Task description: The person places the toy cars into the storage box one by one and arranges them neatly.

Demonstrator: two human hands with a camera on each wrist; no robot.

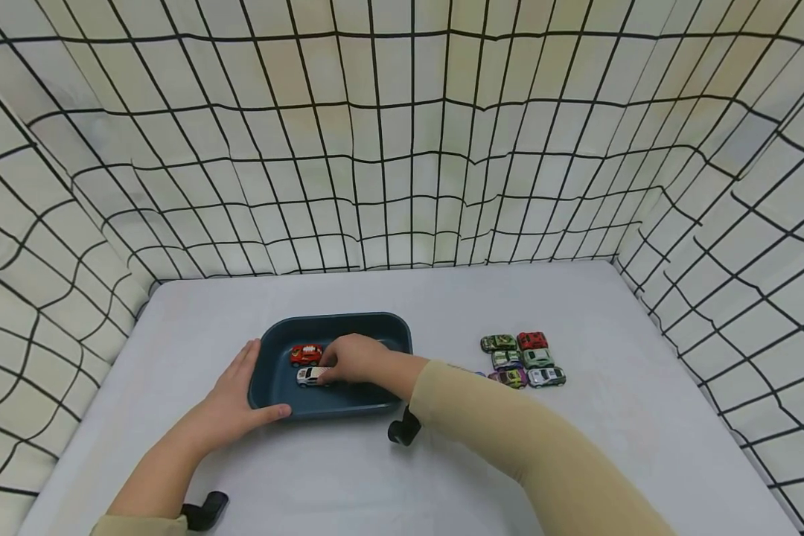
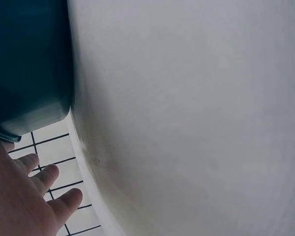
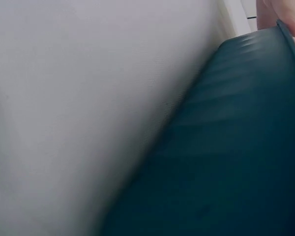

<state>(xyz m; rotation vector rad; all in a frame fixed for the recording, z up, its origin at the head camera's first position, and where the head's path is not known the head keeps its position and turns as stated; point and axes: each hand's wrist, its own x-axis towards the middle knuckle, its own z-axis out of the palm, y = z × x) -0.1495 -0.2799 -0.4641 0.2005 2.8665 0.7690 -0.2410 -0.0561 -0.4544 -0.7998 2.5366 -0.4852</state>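
Note:
My right hand [image 1: 358, 359] reaches into a dark blue-green tray [image 1: 335, 320] and pinches a white toy car [image 1: 309, 377] by its right end. Just behind that car, a red toy car [image 1: 306, 354] sits on the tray floor. My left hand [image 1: 231, 402] rests against the tray's left end, its fingers extended along the side and the thumb at the front rim. In the left wrist view the left hand [image 2: 19, 191] shows spread fingers beside the tray wall [image 2: 29, 64]. The right wrist view has the tray's outer wall [image 3: 236, 128]; the right hand is out of sight there.
Right of the tray, several toy cars stand grouped in rows, among them a red car [image 1: 532, 340] and a silver car [image 1: 546, 377]. My right forearm partly covers a blue item [image 1: 480, 374] beside them. Black-gridded white walls [image 1: 388, 179] enclose the white table [image 1: 616, 432].

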